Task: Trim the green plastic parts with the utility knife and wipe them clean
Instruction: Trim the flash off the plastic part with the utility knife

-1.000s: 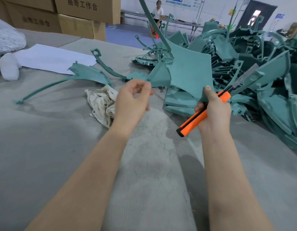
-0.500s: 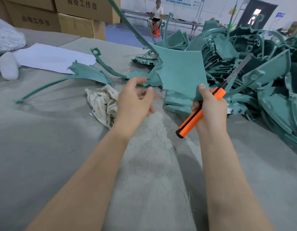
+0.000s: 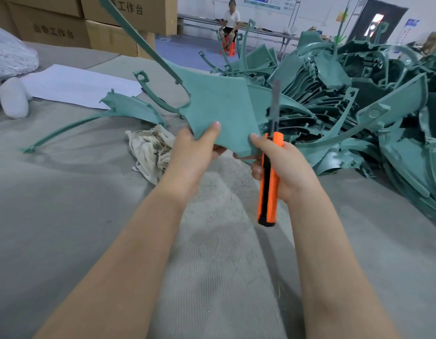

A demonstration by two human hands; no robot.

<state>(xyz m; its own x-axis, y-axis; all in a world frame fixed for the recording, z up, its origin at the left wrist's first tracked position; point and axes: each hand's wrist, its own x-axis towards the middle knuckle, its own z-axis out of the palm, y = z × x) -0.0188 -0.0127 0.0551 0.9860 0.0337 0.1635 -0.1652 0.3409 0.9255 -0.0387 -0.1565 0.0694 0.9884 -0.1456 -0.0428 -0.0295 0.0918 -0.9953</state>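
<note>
A green plastic part (image 3: 219,111) with a flat panel and a long thin arm running up to the left is held above the grey table. My left hand (image 3: 195,152) pinches the panel's lower left edge, thumb on top. My right hand (image 3: 283,167) grips the orange and black utility knife (image 3: 269,182), blade out and pointing up, while its thumb presses the panel's lower right corner. A crumpled off-white rag (image 3: 151,148) lies on the table just left of my left hand.
A big heap of green parts (image 3: 358,113) fills the right side. One green part (image 3: 124,108) lies left of the rag. White paper (image 3: 77,86), a white bag (image 3: 11,57) and cardboard boxes (image 3: 90,23) stand at the back left. A person (image 3: 230,23) sits far behind.
My left hand moved right and took hold of the panel's lower left edge. The part tilted left and came closer. The knife swung from a slant to nearly upright.
</note>
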